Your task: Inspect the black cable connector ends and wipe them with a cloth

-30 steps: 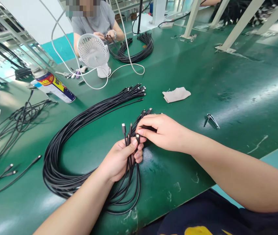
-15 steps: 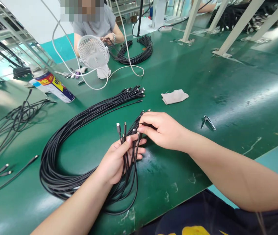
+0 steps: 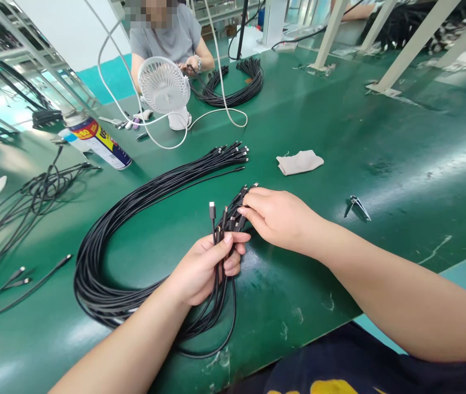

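Left hand (image 3: 210,262) gripping a few black cables (image 3: 224,227), thumb pressed over them, plugs poking up past the thumb, lengths hanging down below the palm and looping on the desk (image 3: 339,137). Right hand (image 3: 278,216) just beside, palm down, thumb and fingers bent together at the plugs; cannot tell whether they grip one or only touch. More plugs stick out past the right fingertips, on the far side.

Cables in hand sit over the near part of the desk, in front of the body. Big black coil (image 3: 90,251) left of the hands, lying in a U, its far plug ends bunched beyond the hands. One strand lies slightly apart on the inner side.

Cloth (image 3: 301,162) beyond the right hand, clipper (image 3: 359,208) farther right. Can (image 3: 99,143) upright but looks tilted in view, near the fan (image 3: 165,87). Tangle (image 3: 41,192) of thinner cables at far left. Across the desk, behind the fan, a co-worker (image 3: 178,41) in a grey top handles another coil (image 3: 235,99).
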Available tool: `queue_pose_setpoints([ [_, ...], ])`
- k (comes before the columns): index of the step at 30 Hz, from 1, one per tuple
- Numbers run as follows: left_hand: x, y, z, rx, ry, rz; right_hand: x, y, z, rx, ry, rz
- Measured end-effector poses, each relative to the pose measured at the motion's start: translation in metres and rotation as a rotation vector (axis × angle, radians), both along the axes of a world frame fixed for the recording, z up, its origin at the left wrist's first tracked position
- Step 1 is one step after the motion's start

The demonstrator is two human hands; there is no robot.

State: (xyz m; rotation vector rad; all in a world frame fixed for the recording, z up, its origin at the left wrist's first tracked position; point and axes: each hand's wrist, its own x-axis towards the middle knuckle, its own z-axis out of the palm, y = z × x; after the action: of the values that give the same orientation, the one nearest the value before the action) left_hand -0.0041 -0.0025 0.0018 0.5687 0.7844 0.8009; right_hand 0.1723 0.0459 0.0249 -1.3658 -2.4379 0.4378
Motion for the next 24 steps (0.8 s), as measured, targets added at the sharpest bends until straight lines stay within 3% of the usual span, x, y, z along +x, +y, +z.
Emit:
queue_pose_setpoints([
  [3, 0.0015, 0.0001, -0.0002, 0.032, 0.017, -0.014, 0.0009, 0.0008, -0.0005, 0.041, -0.018, -0.035],
  [6, 0.0034, 0.0, -0.0004, 0.059, 0.043, -0.013, 0.0022, 0.0033, -0.0008, 0.049, 0.185, -0.064],
  [11, 0.0072, -0.0017, -0.0025, 0.085, 0.124, -0.024, -0.0015, 0.0008, 0.0043, -0.265, 0.585, -0.087],
  [19, 0.0064, -0.0032, -0.0063, 0.12, 0.167, -0.054, 0.0004, 0.0061, 0.0008, -0.483, 0.647, -0.071],
  [24, 0.0044, -0.0039, -0.0027, 0.055, 0.065, -0.064, 0.0029, 0.0064, 0.004, -0.591, 0.737, 0.02],
])
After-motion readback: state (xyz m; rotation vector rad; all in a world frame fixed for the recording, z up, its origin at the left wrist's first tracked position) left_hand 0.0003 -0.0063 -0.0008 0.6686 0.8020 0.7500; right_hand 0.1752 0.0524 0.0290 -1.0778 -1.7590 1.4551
